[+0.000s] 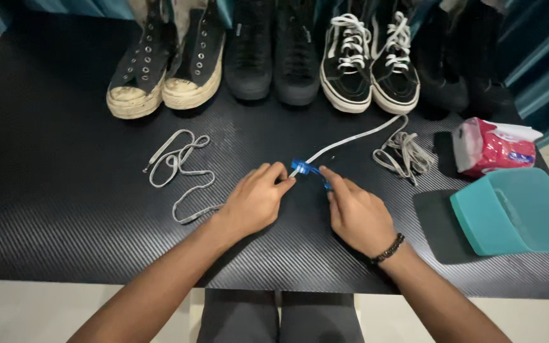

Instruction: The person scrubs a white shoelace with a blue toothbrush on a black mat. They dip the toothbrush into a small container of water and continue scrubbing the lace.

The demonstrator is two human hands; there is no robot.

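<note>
My left hand (257, 199) pinches the end of a white shoelace (357, 136) on the black mat, just left of a small blue brush (309, 171). My right hand (356, 213), with a dark bead bracelet at the wrist, grips the blue brush and presses it against the lace. The lace runs up and to the right from the brush to a loose bundle (405, 152). A second white lace (182, 168) lies in loops to the left of my left hand.
Several pairs of shoes line the far edge: worn black high-tops (166, 63), all-black shoes (271, 57), black low-tops with white laces (370, 63), dark boots (452, 70). A red tissue pack (494, 149) and a teal plastic tub (519, 213) sit at right.
</note>
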